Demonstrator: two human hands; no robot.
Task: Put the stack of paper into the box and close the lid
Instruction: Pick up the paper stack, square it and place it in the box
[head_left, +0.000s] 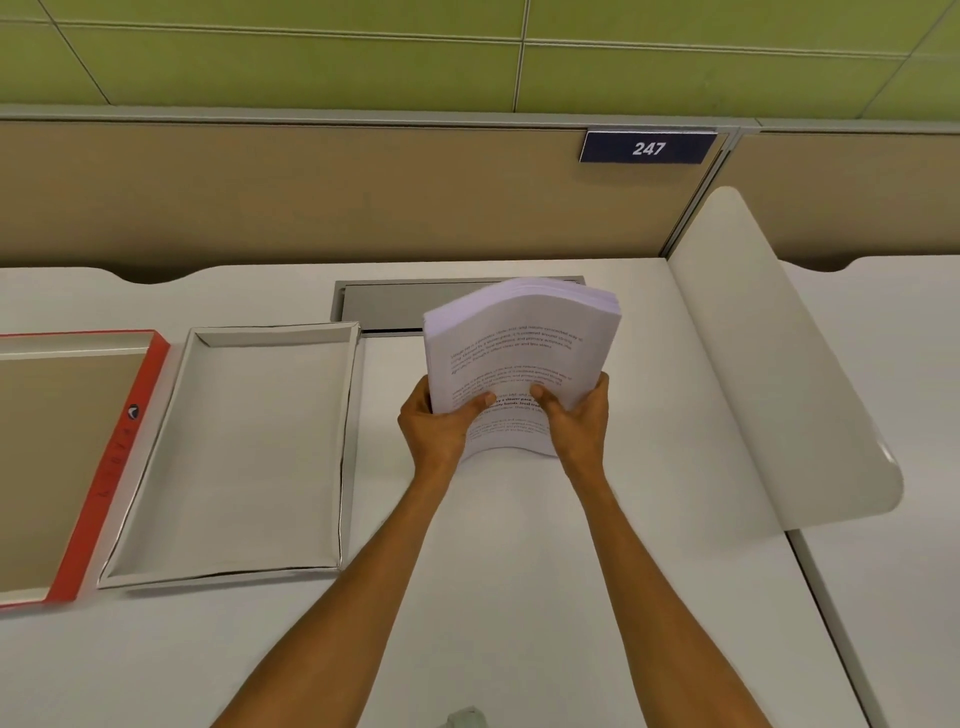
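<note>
A thick stack of printed white paper (524, 343) stands tilted on its lower edge on the white desk, bowed in the middle. My left hand (441, 423) grips its lower left side and my right hand (574, 415) its lower right side, thumbs on the front sheet. An open, shallow white box (249, 457) lies empty to the left of the stack. Further left lies the lid (111, 467), inside up, with a red rim and a tan inner face, partly cut off by the frame.
A grey cable hatch (395, 304) is set into the desk (519, 597) behind the stack. A curved white divider panel (789, 374) rises on the right. A tan partition with a "247" plate (648, 148) stands along the back edge.
</note>
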